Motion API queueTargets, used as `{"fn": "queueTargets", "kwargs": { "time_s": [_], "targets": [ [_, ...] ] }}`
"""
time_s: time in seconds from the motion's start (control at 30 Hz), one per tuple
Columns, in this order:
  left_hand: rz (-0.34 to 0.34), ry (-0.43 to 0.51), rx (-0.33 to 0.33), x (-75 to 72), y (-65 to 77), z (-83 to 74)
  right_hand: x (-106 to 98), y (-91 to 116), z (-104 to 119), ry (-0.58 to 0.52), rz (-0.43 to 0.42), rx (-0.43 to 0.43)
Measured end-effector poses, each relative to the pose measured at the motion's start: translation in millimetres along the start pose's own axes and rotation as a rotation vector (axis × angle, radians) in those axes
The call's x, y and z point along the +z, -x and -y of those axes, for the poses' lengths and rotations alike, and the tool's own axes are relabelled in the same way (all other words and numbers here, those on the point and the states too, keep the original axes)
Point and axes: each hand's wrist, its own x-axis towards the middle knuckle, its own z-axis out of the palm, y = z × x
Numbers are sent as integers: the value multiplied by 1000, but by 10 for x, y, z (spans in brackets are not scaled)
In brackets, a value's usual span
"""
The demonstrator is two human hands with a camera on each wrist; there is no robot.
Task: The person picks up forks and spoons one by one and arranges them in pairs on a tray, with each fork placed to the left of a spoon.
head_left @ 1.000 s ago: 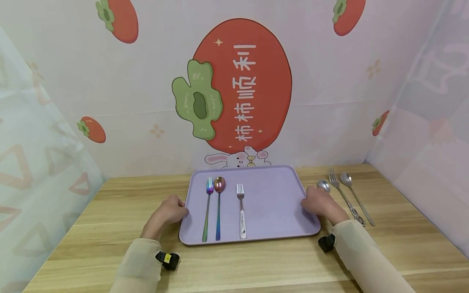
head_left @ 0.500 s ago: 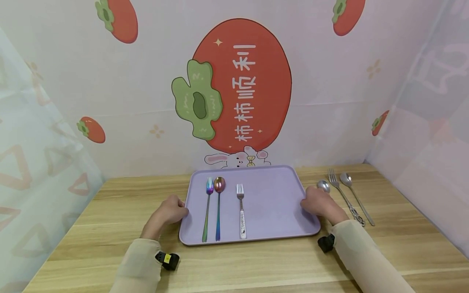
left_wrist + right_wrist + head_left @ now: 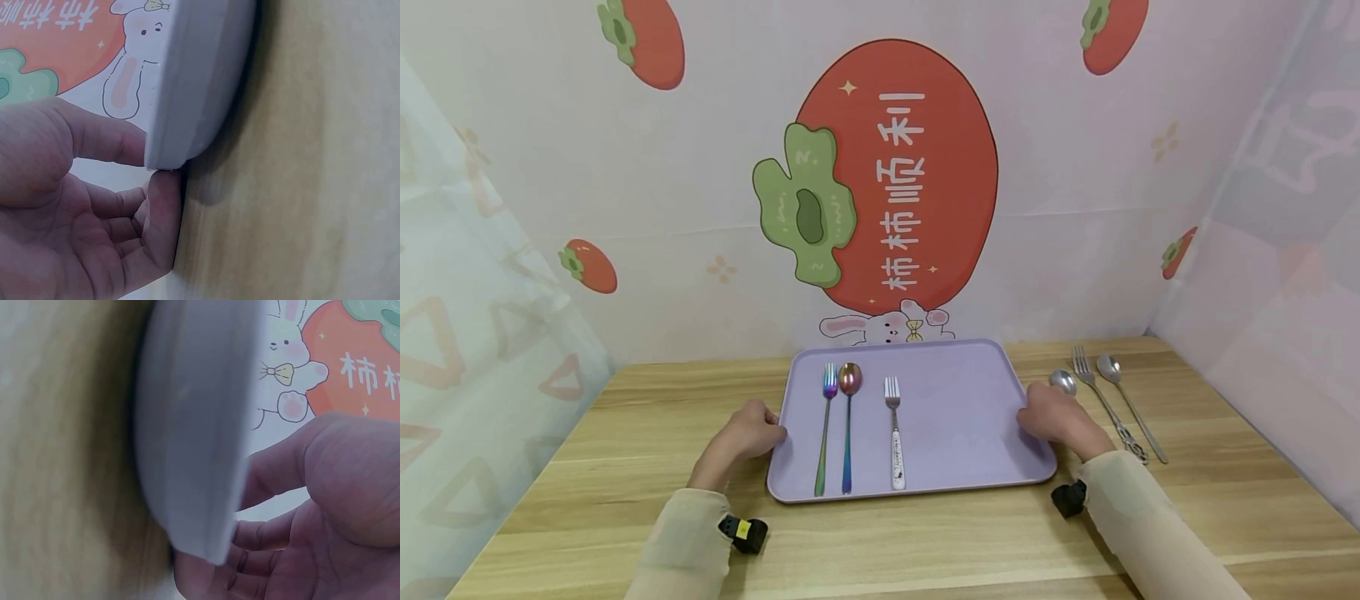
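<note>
A lavender rectangular tray (image 3: pixel 962 417) lies on the wooden table. At its left rim my left hand (image 3: pixel 748 429) grips the edge; in the left wrist view the thumb is at the rim's top and the fingers (image 3: pixel 164 209) curl beneath it. My right hand (image 3: pixel 1056 412) holds the opposite rim the same way, its fingertips (image 3: pixel 194 575) under the edge in the right wrist view. On the tray's left half lie a rainbow-coloured fork (image 3: pixel 830 381) and a matching spoon (image 3: pixel 850 379), side by side. Nearer the middle is a silver fork with a white patterned handle (image 3: pixel 898 458).
Right of the tray lie a silver spoon (image 3: pixel 1063 382), partly hidden by my right hand, a fork with an ornate handle (image 3: pixel 1082 367) and another silver spoon (image 3: pixel 1108 367). Just behind the tray stands a wall covering (image 3: pixel 700 275) printed with persimmons and a rabbit.
</note>
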Motion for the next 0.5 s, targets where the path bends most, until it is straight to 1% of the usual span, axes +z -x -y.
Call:
{"fn": "queueTargets", "kwargs": {
  "time_s": [0.1,0.4,0.5],
  "targets": [
    [-3,0,-1,2,5,2,-36,21,10,4,-4,0],
    [1,0,-23,3,-19,3,-143,45,42,95,-41,-9],
    [2,2,-25,3,-21,4,-182,56,60,123,-58,-25]
  ]
}}
